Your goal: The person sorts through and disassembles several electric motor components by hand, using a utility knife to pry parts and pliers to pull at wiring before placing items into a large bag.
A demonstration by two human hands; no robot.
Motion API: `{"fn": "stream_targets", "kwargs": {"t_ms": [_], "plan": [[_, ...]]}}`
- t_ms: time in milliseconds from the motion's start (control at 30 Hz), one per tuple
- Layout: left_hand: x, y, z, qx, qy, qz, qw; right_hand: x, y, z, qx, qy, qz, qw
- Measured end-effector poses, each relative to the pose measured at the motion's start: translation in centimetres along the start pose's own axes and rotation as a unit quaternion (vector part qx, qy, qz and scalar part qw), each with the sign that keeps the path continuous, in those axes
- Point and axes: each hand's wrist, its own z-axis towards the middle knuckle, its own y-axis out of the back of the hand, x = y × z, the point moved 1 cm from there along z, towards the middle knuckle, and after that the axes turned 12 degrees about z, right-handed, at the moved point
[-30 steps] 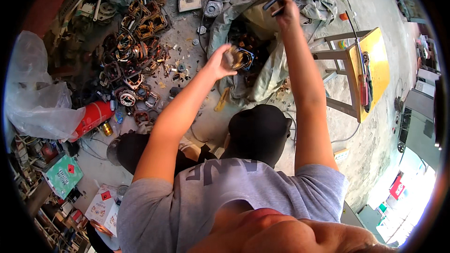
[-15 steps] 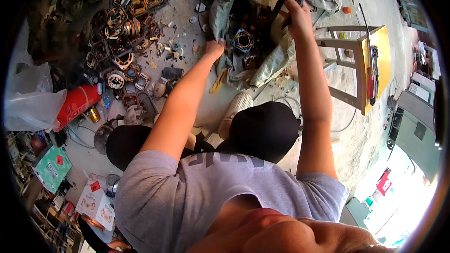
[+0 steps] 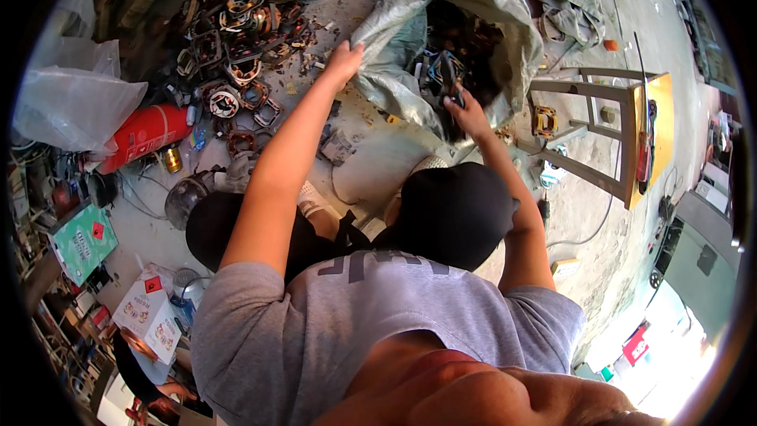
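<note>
Concrete floor (image 3: 378, 166) is carrying everything here, littered with scrap. Largest item: grey woven sack (image 3: 481, 16) lying open-mouthed ahead of the person, dark motor parts (image 3: 453, 55) showing inside. To its right a wooden stool (image 3: 623, 134) with a yellow top is lying tipped on its side. To the left a heap of copper-wound motor stators (image 3: 236, 39) is spreading across the floor; further left a crumpled clear plastic bag (image 3: 75, 106) is lying beside a red cylinder (image 3: 146, 134).

Left hand (image 3: 344, 57) is gripping the sack's left rim, fingers closed on the fabric and holding the mouth open. Right hand (image 3: 467, 113) is reaching into the sack's lower mouth, fingers curled around a dark metal part (image 3: 449, 79) at the edge of the pile; exact grip is partly hidden by the parts.

Green carton (image 3: 83, 241) and white carton (image 3: 146, 312) are sitting at lower left, well apart from both hands.
</note>
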Motion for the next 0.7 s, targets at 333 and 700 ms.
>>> {"fn": "stream_targets", "kwargs": {"t_ms": [333, 700], "plan": [[-6.4, -2.6, -1.7, 0.133, -0.087, -0.343, 0.926, 5.2, -3.6, -6.4, 0.023, 0.103, -0.148, 0.983], [-6.7, -3.1, -1.7, 0.137, -0.151, -0.254, 0.946, 0.3, -11.3, -6.8, 0.213, -0.006, -0.547, 0.809]]}}
